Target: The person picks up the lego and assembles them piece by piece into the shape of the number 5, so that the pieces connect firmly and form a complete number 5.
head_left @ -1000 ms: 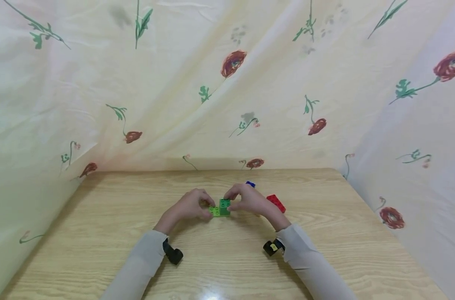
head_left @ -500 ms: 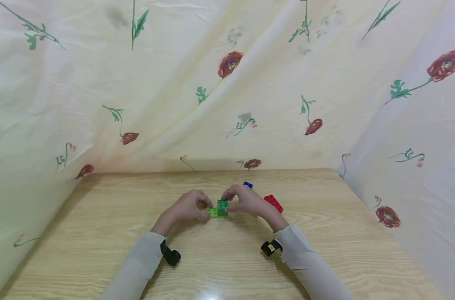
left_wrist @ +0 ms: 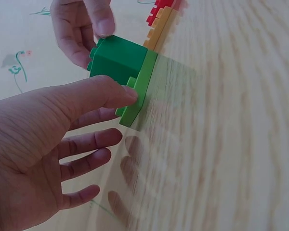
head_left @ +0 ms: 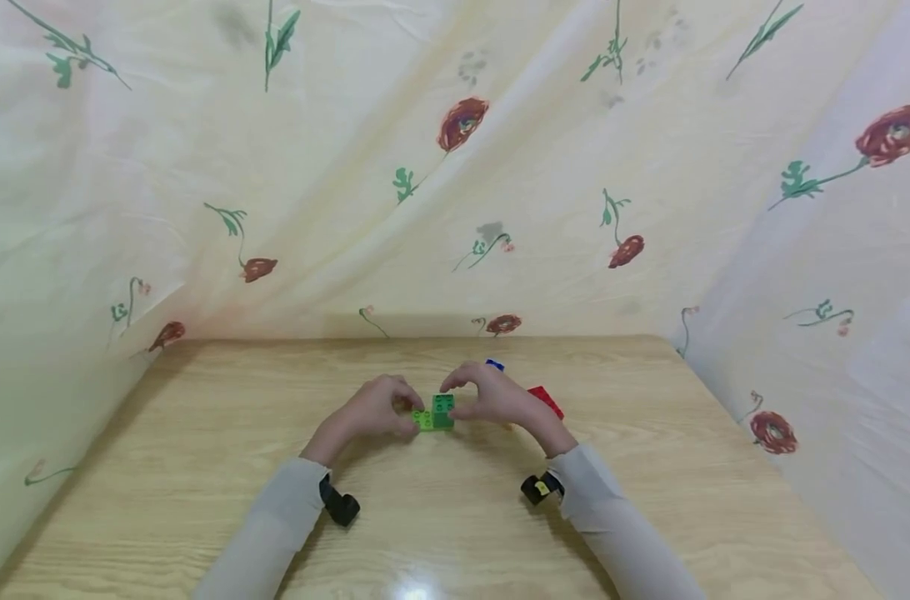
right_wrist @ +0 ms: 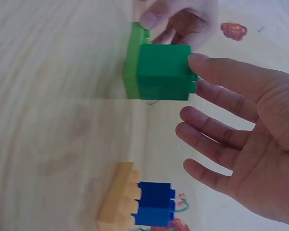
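Two joined bricks on the table (head_left: 425, 517), between the person's hands. A dark green brick (right_wrist: 164, 72) stands upright on the right end of a light green brick (left_wrist: 143, 82); the left end of the lower piece carries bare studs.

Left hand (head_left: 376, 406): thumb and index finger pinch the bare end of the light green brick, the remaining fingers spread and holding nothing. Right hand (head_left: 496, 396): loosely spread, its fingers (right_wrist: 212, 122) fairly straight; the thumb appears to touch the studded edge of the dark green brick, without a firm grip. Whether the index finger also touches is not clear from the right wrist view.

Change over the last second: slight. In the head view the right index fingertip, earlier against the top of the dark green brick, now appears raised a little above it, while the two bricks keep the same arrangement. This suggests that the press from above has eased and that the joint stands without it; how tightly the studs are seated cannot be told.

Surroundings: an orange brick (right_wrist: 116, 197) near the right hand, a blue brick (right_wrist: 153, 204) beyond it, and a red brick (head_left: 547, 402) past the right wrist.
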Demonstrator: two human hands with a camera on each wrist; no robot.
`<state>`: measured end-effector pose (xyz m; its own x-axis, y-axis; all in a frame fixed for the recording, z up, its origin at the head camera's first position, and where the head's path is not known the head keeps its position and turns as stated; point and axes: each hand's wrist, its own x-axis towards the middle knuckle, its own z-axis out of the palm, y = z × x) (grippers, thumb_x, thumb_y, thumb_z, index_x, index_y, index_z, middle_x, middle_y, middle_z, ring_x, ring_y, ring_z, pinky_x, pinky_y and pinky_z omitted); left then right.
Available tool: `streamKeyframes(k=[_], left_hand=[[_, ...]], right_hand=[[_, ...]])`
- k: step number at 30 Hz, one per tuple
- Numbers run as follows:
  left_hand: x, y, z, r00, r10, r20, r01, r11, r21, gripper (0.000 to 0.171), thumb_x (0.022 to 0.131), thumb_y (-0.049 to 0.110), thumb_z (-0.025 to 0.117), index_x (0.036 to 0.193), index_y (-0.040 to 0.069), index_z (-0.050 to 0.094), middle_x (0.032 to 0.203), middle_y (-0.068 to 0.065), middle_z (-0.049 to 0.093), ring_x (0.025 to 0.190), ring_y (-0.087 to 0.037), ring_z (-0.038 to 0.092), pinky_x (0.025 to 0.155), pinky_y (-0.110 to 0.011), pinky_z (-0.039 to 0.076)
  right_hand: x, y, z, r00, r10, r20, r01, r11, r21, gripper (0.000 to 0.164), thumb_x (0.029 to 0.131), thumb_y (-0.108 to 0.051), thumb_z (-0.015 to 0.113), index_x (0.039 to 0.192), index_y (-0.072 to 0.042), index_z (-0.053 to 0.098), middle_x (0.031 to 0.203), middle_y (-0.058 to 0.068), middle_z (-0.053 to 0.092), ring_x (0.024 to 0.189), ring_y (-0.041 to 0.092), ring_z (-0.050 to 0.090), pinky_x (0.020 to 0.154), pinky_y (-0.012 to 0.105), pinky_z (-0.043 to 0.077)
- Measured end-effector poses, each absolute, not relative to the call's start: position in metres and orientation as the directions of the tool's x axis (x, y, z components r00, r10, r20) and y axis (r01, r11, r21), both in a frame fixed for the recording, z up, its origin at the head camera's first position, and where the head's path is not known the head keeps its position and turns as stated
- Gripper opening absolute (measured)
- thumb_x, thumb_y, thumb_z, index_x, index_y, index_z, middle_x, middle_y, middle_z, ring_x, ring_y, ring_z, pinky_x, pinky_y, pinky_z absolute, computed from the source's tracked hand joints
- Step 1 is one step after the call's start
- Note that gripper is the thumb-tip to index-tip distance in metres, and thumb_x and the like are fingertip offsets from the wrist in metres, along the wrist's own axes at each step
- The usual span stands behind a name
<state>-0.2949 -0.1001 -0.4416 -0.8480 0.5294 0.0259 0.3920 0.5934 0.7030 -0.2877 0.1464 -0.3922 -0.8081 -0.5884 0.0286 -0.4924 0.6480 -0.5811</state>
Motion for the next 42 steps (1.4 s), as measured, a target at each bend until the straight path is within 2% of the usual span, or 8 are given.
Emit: streamKeyframes(k=[6,13,18,25,28,33,42], left_hand=[[-0.297,-0.099,-0.440,-0.850,0.526,0.026,0.392,0.599,0.698,0.028,0.078,0.017,0.087,0.104,0.017,0.078,0.104,0.004,0.067,0.100,-0.015,0.060,0.093,-0.040,0.050],[-0.297,-0.095,-0.440,-0.856,0.517,0.016,0.381,0.608,0.696,0.026,0.078,0.018,0.087,0.103,0.019,0.078,0.103,0.006,0.067,0.100,-0.014,0.061,0.094,-0.039,0.050],[-0.296,-0.095,-0.441,-0.857,0.516,0.008,0.376,0.613,0.695,0.026,0.080,0.019,0.087,0.103,0.020,0.077,0.104,0.005,0.067,0.101,-0.014,0.061,0.094,-0.039,0.051],[-0.297,-0.097,-0.443,-0.855,0.518,0.008,0.379,0.616,0.691,0.025,0.080,0.019,0.087,0.103,0.019,0.077,0.103,0.005,0.067,0.100,-0.014,0.061,0.093,-0.038,0.051],[-0.297,-0.098,-0.444,-0.854,0.520,0.010,0.382,0.615,0.690,0.025,0.080,0.019,0.087,0.104,0.018,0.077,0.103,0.005,0.067,0.100,-0.014,0.061,0.092,-0.038,0.051],[-0.295,-0.099,-0.445,-0.854,0.520,0.007,0.376,0.609,0.699,0.026,0.081,0.020,0.087,0.104,0.018,0.077,0.103,0.005,0.067,0.100,-0.014,0.062,0.093,-0.038,0.051],[-0.294,-0.100,-0.443,-0.847,0.531,0.018,0.387,0.592,0.707,0.026,0.081,0.020,0.086,0.105,0.017,0.078,0.103,0.003,0.068,0.100,-0.014,0.061,0.093,-0.039,0.051]], right_hand=[[-0.293,0.158,-0.382,-0.797,-0.596,0.096,-0.543,0.639,-0.545,0.036,0.092,-0.018,0.076,0.123,-0.003,0.069,0.124,0.016,0.069,0.119,0.039,0.061,0.103,0.056,0.047],[-0.296,0.178,-0.374,-0.823,-0.562,0.077,-0.511,0.675,-0.533,0.037,0.093,-0.019,0.075,0.125,-0.004,0.068,0.124,0.018,0.069,0.117,0.036,0.063,0.100,0.052,0.050],[-0.299,0.191,-0.371,-0.837,-0.542,0.076,-0.503,0.706,-0.499,0.032,0.091,-0.013,0.076,0.121,-0.003,0.069,0.116,0.016,0.071,0.108,0.032,0.064,0.096,0.051,0.052],[-0.301,0.203,-0.373,-0.836,-0.545,0.058,-0.504,0.722,-0.474,0.026,0.088,-0.008,0.077,0.112,0.001,0.072,0.105,0.016,0.072,0.099,0.034,0.064,0.090,0.051,0.053],[-0.301,0.207,-0.378,-0.844,-0.536,0.026,-0.491,0.753,-0.438,0.023,0.088,-0.011,0.076,0.110,-0.001,0.074,0.100,0.012,0.071,0.095,0.029,0.063,0.085,0.045,0.054],[-0.300,0.212,-0.388,-0.856,-0.515,-0.042,-0.466,0.806,-0.366,0.028,0.086,-0.020,0.081,0.110,-0.006,0.075,0.097,0.005,0.071,0.088,0.018,0.062,0.075,0.034,0.052],[-0.296,0.218,-0.396,-0.844,-0.533,-0.063,-0.486,0.808,-0.333,0.031,0.083,-0.022,0.085,0.107,-0.007,0.074,0.092,0.005,0.070,0.077,0.012,0.057,0.070,0.028,0.047]])
